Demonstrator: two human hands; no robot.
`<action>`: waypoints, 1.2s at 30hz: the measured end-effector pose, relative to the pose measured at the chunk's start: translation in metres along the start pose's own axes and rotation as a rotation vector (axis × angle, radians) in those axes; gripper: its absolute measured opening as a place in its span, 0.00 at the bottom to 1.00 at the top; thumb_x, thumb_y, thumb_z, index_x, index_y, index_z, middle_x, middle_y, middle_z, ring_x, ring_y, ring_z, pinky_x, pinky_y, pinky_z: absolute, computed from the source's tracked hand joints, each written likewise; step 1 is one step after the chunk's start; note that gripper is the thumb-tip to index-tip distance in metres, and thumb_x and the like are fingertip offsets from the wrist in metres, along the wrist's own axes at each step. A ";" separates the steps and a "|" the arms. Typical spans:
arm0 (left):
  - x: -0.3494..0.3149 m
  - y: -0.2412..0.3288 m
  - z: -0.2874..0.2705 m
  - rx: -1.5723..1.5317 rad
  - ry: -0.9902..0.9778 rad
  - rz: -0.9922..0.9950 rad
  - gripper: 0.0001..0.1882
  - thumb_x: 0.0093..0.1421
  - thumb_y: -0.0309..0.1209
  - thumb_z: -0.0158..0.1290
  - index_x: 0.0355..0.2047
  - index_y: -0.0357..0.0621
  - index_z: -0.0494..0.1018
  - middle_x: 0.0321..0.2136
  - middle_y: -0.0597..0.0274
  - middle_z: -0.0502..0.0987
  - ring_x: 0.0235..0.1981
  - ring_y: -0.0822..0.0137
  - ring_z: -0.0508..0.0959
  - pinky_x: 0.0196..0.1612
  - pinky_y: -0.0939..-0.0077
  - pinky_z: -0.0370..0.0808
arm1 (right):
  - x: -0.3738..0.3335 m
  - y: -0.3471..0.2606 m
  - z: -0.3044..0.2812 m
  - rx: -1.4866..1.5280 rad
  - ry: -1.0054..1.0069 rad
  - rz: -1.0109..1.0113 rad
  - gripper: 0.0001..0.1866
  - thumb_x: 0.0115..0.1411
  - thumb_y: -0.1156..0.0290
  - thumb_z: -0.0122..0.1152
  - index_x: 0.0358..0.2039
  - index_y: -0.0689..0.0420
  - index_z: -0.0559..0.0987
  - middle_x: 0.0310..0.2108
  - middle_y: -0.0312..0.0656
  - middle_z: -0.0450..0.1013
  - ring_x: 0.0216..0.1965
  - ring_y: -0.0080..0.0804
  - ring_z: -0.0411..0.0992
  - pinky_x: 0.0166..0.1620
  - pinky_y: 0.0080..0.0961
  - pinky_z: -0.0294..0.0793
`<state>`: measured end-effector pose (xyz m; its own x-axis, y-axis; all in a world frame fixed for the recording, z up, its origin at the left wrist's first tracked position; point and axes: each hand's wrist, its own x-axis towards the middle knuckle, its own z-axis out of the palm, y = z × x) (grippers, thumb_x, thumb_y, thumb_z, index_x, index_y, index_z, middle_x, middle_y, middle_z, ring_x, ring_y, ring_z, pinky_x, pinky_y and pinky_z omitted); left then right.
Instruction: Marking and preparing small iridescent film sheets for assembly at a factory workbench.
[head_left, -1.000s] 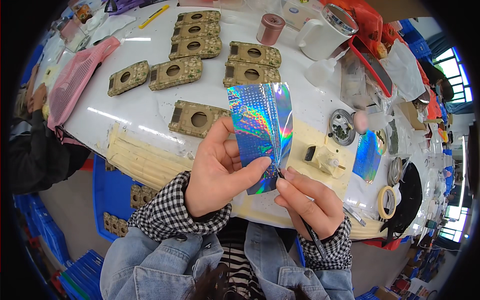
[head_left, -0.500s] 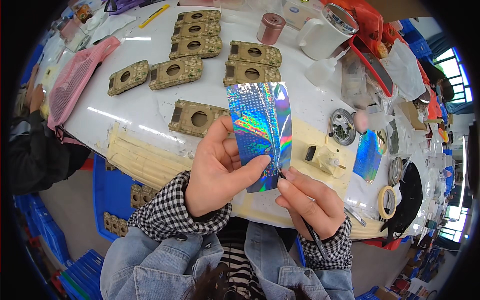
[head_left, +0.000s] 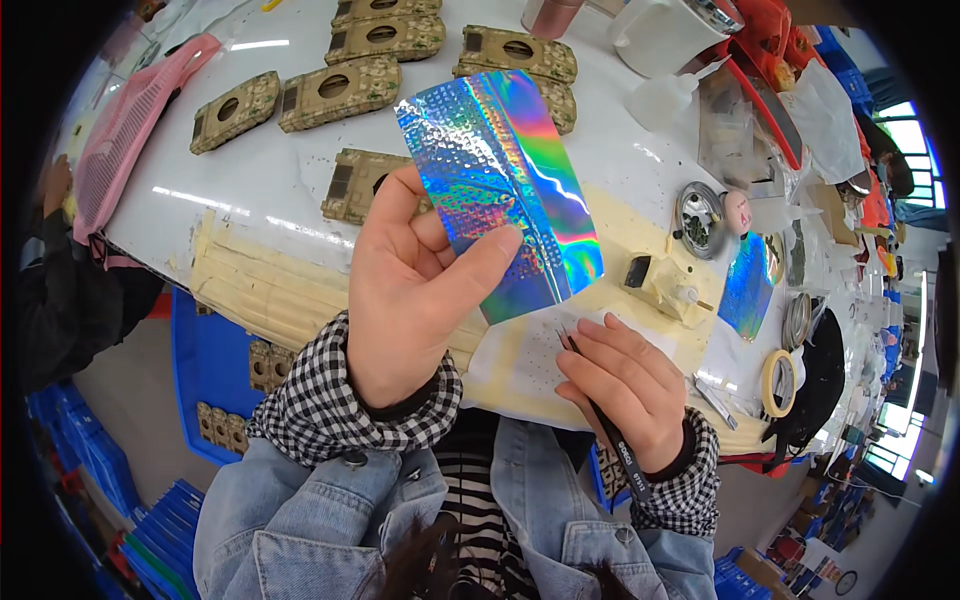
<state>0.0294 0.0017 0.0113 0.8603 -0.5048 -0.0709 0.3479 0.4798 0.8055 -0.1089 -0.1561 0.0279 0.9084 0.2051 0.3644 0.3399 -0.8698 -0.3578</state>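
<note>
My left hand [head_left: 425,275] pinches a shiny blue holographic sticker sheet [head_left: 545,150] by its lower left part, thumb on the front. Rows of small cut shapes cover its left side, and a crease runs down its length. In my right hand [head_left: 635,390] is a pair of black tweezers [head_left: 617,440], tips just below the sheet and apart from it. Whether the tips carry anything is too small to tell. Behind my left hand lies a camouflage toy tank hull [head_left: 355,185], partly hidden. Another tank hull [head_left: 340,92] and several more lie farther back.
Right of the sheet stands a tape-wrapped block [head_left: 665,285] with a pin. Near it are a round tin [head_left: 695,222] with dark bits, a second holographic sheet [head_left: 748,295] and a tape roll [head_left: 778,385]. A blue tray [head_left: 185,385] holds hulls below the table's left edge.
The tweezers have come away from the sheet and dropped lower. My left hand has moved up and left, tilting the sheet. The whole view has shifted, with the table's far side higher.
</note>
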 end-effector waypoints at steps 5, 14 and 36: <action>0.000 0.003 0.001 -0.017 0.016 -0.007 0.21 0.58 0.17 0.54 0.50 0.35 0.60 0.42 0.54 0.78 0.42 0.71 0.78 0.46 0.76 0.77 | 0.008 0.000 0.009 -0.102 -0.066 -0.015 0.14 0.49 0.73 0.64 0.38 0.58 0.79 0.38 0.41 0.76 0.46 0.38 0.73 0.51 0.40 0.75; 0.000 0.002 -0.002 -0.027 0.006 0.001 0.21 0.59 0.18 0.52 0.52 0.34 0.59 0.42 0.53 0.78 0.43 0.68 0.79 0.47 0.74 0.77 | 0.019 0.000 0.012 -0.144 -0.160 -0.027 0.10 0.47 0.71 0.62 0.33 0.56 0.77 0.37 0.41 0.76 0.44 0.37 0.71 0.57 0.42 0.70; -0.001 0.003 -0.005 -0.060 -0.028 0.013 0.20 0.59 0.18 0.52 0.52 0.34 0.62 0.43 0.54 0.77 0.44 0.70 0.78 0.49 0.75 0.74 | 0.024 -0.007 0.001 -0.121 -0.268 -0.012 0.09 0.49 0.71 0.62 0.31 0.56 0.72 0.38 0.45 0.76 0.47 0.41 0.71 0.58 0.45 0.68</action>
<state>0.0315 0.0072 0.0108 0.8543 -0.5180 -0.0433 0.3591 0.5279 0.7697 -0.0897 -0.1449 0.0382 0.9419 0.3132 0.1218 0.3342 -0.9105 -0.2435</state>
